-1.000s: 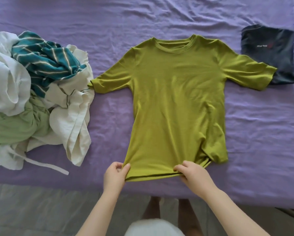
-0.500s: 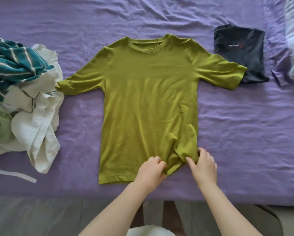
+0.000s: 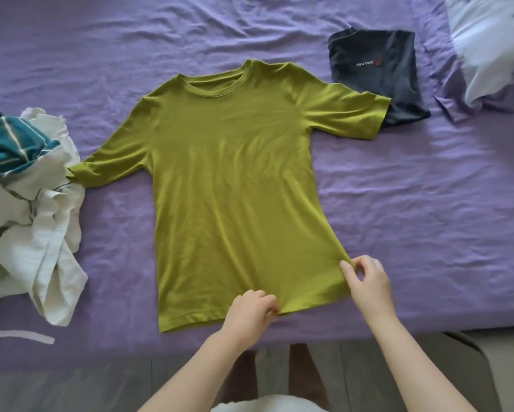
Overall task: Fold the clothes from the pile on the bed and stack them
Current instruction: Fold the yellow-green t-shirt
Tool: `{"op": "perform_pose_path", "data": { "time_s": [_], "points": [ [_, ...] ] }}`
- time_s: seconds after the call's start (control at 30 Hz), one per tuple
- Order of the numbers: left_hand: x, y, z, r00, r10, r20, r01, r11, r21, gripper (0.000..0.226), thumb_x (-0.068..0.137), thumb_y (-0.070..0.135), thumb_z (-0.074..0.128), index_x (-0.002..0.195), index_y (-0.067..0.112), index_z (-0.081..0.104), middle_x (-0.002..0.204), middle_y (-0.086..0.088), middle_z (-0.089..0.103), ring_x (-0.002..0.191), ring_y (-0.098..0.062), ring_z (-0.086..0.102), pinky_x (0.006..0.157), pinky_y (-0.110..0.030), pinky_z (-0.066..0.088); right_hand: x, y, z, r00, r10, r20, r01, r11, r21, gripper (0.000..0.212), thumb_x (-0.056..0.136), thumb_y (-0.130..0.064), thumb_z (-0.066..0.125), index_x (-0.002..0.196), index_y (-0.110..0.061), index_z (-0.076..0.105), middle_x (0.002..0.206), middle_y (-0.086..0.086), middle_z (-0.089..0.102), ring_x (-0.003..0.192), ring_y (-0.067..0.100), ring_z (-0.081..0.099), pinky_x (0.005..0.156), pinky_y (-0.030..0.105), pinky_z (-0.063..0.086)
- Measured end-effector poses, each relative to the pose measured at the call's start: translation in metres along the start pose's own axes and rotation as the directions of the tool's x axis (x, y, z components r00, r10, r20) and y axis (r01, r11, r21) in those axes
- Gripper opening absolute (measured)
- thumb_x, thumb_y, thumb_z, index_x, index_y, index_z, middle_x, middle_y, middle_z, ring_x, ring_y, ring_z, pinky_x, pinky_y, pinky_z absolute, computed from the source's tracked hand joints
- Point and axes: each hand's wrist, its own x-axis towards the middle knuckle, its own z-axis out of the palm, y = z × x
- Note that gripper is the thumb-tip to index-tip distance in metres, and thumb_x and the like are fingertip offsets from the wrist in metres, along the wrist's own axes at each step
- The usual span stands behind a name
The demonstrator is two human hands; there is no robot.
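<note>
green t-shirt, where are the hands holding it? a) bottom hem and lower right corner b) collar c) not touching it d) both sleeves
A: the left hand pinches the bottom hem of the green t-shirt, and the right hand pinches its lower right corner.

Green T-shirt: soft knit cloth, matt, mostly smooth with faint creases, ribbed collar, stitched hem. Bed sheet: purple woven cloth, matt, heavily wrinkled. Folded dark shirt: matt navy knit with a small printed logo. Pile of clothes: white cloth, looks coarser and crumpled, raw-looking edges; teal striped knit; pale green soft fabric. Pillow: light patterned cloth, smooth, matt. Floor: grey wood-look planks, dull finish.
</note>
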Motion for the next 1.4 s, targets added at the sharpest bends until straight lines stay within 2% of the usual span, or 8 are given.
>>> {"op": "perform_pose_path", "data": {
  "time_s": [0.13,0.27,0.37,0.6,0.73,0.97,1.23,1.4],
  "points": [
    [0.009,0.007,-0.001,0.995,0.025,0.094,-0.033,0.996,0.088,0.023,0.095,0.023,0.047,0.116,0.023,0.056,0.11,-0.005,0.057,0.105,-0.026,0.05,0.082,-0.035,0.038,-0.004,-0.001,0.008,1.0,0.006,0.029,-0.006,1.0,0.003,0.019,0.09,-0.022,0.062,0.089,-0.013,0.045,0.067,-0.004,0.047,0.07,0.029,0.049,0.061,0.034,0.033],
    [0.018,0.011,-0.008,0.972,0.031,0.233,-0.074,0.981,0.178,0.026,0.096,0.018,0.046,0.12,0.022,0.055,0.111,-0.012,0.058,0.105,-0.032,0.053,0.079,-0.037,0.039,-0.006,0.008,0.001,0.996,-0.022,0.082,0.046,0.952,-0.302,0.023,0.084,-0.029,0.066,0.075,-0.018,0.048,0.068,0.0,0.05,0.071,0.031,0.053,0.058,0.032,0.031],
    [0.021,0.015,-0.011,0.959,-0.008,0.284,-0.051,0.979,0.197,0.027,0.096,0.018,0.045,0.121,0.022,0.054,0.115,-0.013,0.058,0.107,-0.033,0.052,0.079,-0.036,0.038,-0.008,0.015,-0.005,0.985,-0.107,0.136,0.123,0.986,-0.114,0.033,0.078,-0.005,0.07,0.065,-0.016,0.042,0.069,0.002,0.045,0.064,0.026,0.045,0.06,0.037,0.035],
    [0.025,0.02,-0.011,0.949,-0.058,0.31,0.025,0.993,0.111,0.029,0.095,0.015,0.045,0.123,0.021,0.052,0.118,-0.011,0.053,0.111,-0.032,0.049,0.084,-0.039,0.039,0.002,0.016,-0.004,0.985,-0.011,0.172,0.088,0.889,-0.45,0.019,0.09,-0.019,0.053,0.088,-0.019,0.034,0.091,0.0,0.049,0.08,0.032,0.057,0.058,0.034,0.038],
    [0.023,0.008,-0.017,0.944,-0.067,0.322,0.122,0.98,-0.155,0.027,0.089,0.023,0.054,0.116,0.021,0.059,0.113,-0.007,0.059,0.107,-0.025,0.054,0.085,-0.032,0.042,0.002,-0.002,-0.002,0.966,-0.131,0.223,0.238,0.786,-0.571,0.021,0.072,-0.003,0.071,0.086,-0.008,0.057,0.087,0.011,0.056,0.081,0.035,0.057,0.06,0.038,0.043],
    [0.019,-0.039,-0.043,0.943,-0.27,0.195,0.333,0.795,-0.508,0.022,0.09,0.03,0.054,0.109,0.023,0.062,0.099,0.005,0.061,0.091,-0.012,0.057,0.079,-0.023,0.044,0.002,-0.07,0.056,0.857,-0.208,0.472,0.436,0.782,-0.445,0.025,0.092,-0.025,0.052,0.117,-0.023,0.054,0.112,-0.003,0.056,0.099,0.02,0.059,0.074,0.033,0.046],
    [0.01,-0.149,-0.113,0.911,-0.394,0.119,0.358,0.615,-0.702,0.014,0.091,0.026,0.056,0.103,0.025,0.064,0.097,0.007,0.065,0.09,-0.009,0.061,0.071,-0.017,0.043,-0.002,-0.177,0.146,0.828,-0.192,0.527,0.431,0.82,-0.378,0.021,0.095,-0.028,0.045,0.115,-0.024,0.052,0.106,-0.006,0.059,0.095,0.015,0.058,0.069,0.029,0.048],
    [0.02,-0.231,-0.185,0.635,-0.771,0.047,0.228,0.129,-0.965,0.039,0.092,0.013,0.056,0.129,0.005,0.049,0.091,-0.003,0.06,0.084,-0.022,0.061,0.08,-0.036,0.051,0.011,-0.241,0.203,0.811,-0.262,0.523,0.472,0.821,-0.322,0.024,0.096,-0.027,0.046,0.119,-0.021,0.053,0.107,-0.005,0.058,0.099,0.013,0.057,0.074,0.03,0.048]
  ]
}}
